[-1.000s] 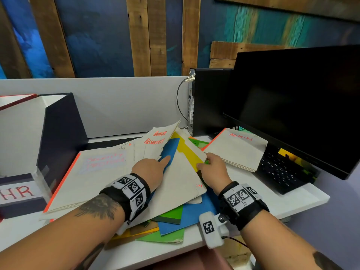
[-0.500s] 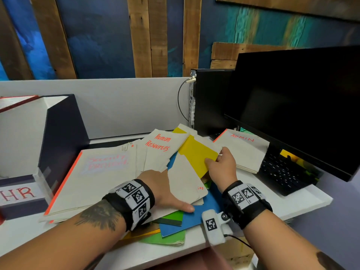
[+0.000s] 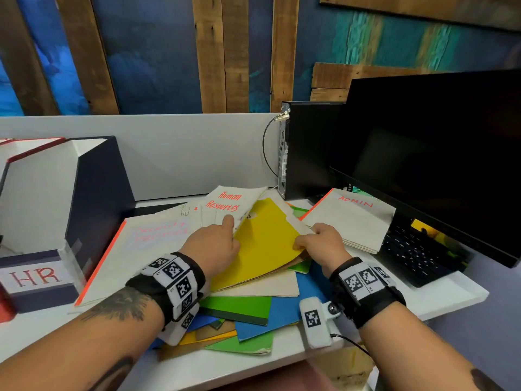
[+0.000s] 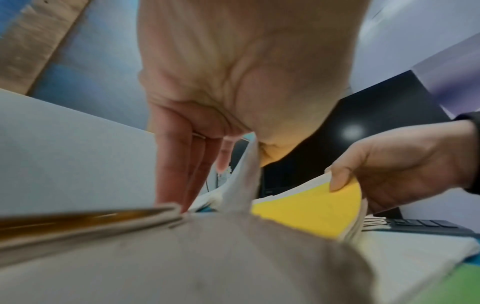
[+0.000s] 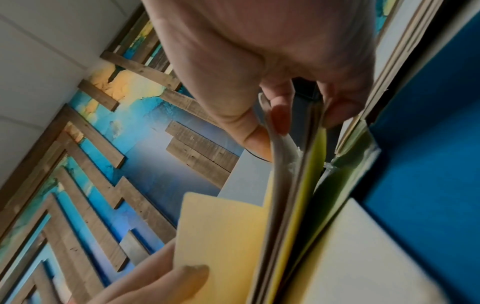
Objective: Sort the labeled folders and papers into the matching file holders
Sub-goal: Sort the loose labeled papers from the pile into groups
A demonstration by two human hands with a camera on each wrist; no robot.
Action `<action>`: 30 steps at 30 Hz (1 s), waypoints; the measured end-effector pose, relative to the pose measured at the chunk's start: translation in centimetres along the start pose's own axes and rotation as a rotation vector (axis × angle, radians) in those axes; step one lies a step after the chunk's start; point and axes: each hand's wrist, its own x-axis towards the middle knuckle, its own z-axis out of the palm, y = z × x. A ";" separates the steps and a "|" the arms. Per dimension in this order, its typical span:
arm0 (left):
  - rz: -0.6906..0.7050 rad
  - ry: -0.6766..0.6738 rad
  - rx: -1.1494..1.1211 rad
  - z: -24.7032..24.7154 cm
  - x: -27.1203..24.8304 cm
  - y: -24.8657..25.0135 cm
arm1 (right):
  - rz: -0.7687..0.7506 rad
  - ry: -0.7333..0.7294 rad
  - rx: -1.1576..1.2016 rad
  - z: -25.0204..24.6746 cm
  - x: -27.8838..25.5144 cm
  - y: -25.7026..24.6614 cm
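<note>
A mixed pile of folders lies mid-desk. On top is a yellow folder (image 3: 262, 244), its right edge lifted. My right hand (image 3: 304, 241) pinches that edge, thumb on the yellow face (image 4: 311, 207) and fingers (image 5: 280, 115) beneath it with a few cream sheets. My left hand (image 3: 225, 230) holds cream papers (image 4: 246, 185) back to the left, the sheet standing between thumb and straight fingers (image 4: 179, 164). Just beyond lies the paper marked "Human Resources" (image 3: 228, 200). A cream "ADMIN" folder (image 3: 349, 221) sits to the right. The navy holder labelled "HR" (image 3: 36, 277) stands at the far left.
A large cream folder with an orange edge (image 3: 135, 255) lies left of the pile. Green (image 3: 239, 306) and blue (image 3: 284, 311) folders stick out at the front. Monitor (image 3: 437, 153), keyboard (image 3: 414, 249) and small computer (image 3: 310, 148) fill the right side. A white partition (image 3: 183, 153) backs the desk.
My left hand moved from the pile's front edge to its back, turning the cream sheets leftward. More of the yellow folder shows. My right hand keeps hold of its right edge.
</note>
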 end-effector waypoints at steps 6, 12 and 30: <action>0.036 0.006 -0.033 0.0 0.2 0.3 | -0.093 -0.181 0.098 2.4 -1.7 -0.7; 0.058 -0.035 0.068 1.4 0.2 0.0 | -0.184 -0.126 0.192 3.4 -2.3 -1.1; 0.172 -0.228 0.140 1.2 -2.1 1.2 | 0.068 -0.238 0.202 3.8 -3.3 -1.9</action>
